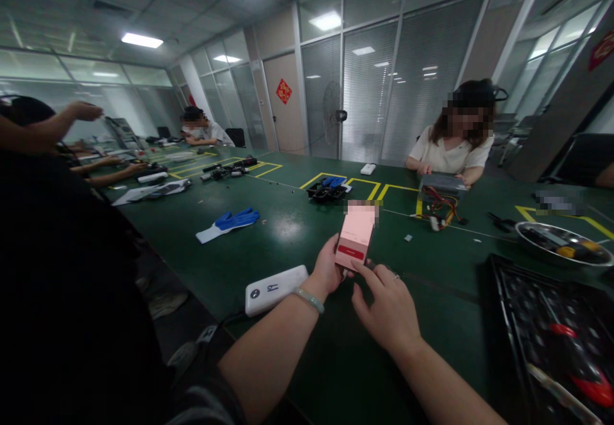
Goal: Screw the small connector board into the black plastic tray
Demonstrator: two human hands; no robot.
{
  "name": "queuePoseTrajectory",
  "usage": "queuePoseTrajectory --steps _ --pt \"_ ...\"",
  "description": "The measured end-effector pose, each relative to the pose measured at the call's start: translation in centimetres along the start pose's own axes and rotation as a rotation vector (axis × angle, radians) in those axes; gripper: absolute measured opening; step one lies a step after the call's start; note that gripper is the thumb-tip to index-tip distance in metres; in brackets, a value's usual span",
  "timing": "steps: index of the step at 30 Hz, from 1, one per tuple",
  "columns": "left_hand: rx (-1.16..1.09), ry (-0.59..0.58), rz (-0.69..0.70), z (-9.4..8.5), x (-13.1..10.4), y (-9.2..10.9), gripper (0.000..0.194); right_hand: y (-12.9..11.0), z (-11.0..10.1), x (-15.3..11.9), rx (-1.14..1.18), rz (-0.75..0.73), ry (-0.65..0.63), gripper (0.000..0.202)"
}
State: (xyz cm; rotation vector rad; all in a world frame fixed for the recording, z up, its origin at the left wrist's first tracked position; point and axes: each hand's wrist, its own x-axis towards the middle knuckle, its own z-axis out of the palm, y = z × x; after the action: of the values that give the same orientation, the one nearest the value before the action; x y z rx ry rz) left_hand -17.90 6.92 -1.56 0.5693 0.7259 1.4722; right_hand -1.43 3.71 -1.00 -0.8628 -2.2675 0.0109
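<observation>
A smartphone (354, 236) with a pink screen and a red button is held upright over the green table (283, 220). My left hand (327, 265) is wrapped round its lower left side, and a pale bangle circles that wrist. At the phone's lower edge, the index fingertip of my right hand (386, 300) touches or hovers just over the screen; which one I cannot tell. That hand's fingers are loosely bent and apart, holding nothing, with a ring on one. Under my left forearm lies a white power bank (275, 289) with a dark cable.
A blue-and-white glove (230, 224) lies left. Ahead are black parts with blue pieces (329, 188). A person across handles a grey metal box (444, 185) with coloured wires. At right are a metal bowl (525, 236) of tools and a black toolbox (499, 323). Someone in black stands close left.
</observation>
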Motion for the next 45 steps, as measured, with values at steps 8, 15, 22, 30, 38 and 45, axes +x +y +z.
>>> queuePoseTrajectory --steps 8,15,22,30,38,45 --pt "-0.028 0.011 0.0 -0.1 0.26 -0.19 0.055 -0.15 -0.47 0.03 0.109 -0.015 0.007 0.018" --pt "0.001 0.002 -0.03 -0.43 0.38 -0.29 0.06 -0.27 -0.47 0.23 0.091 -0.015 0.007 0.01" --pt "0.018 0.003 -0.013 -0.2 0.24 -0.22 0.054 -0.17 -0.44 0.12 0.075 -0.012 0.008 0.009" --pt "0.022 -0.001 -0.019 -0.21 0.23 -0.21 0.057 -0.27 -0.51 0.24 0.072 -0.012 0.006 0.009" --pt "0.02 0.007 -0.018 -0.28 0.34 -0.29 0.057 -0.22 -0.51 0.23 0.07 -0.003 0.001 0.009" --pt "0.018 0.003 -0.017 -0.4 0.33 -0.31 0.057 -0.27 -0.57 0.24 0.069 -0.005 0.006 0.01"
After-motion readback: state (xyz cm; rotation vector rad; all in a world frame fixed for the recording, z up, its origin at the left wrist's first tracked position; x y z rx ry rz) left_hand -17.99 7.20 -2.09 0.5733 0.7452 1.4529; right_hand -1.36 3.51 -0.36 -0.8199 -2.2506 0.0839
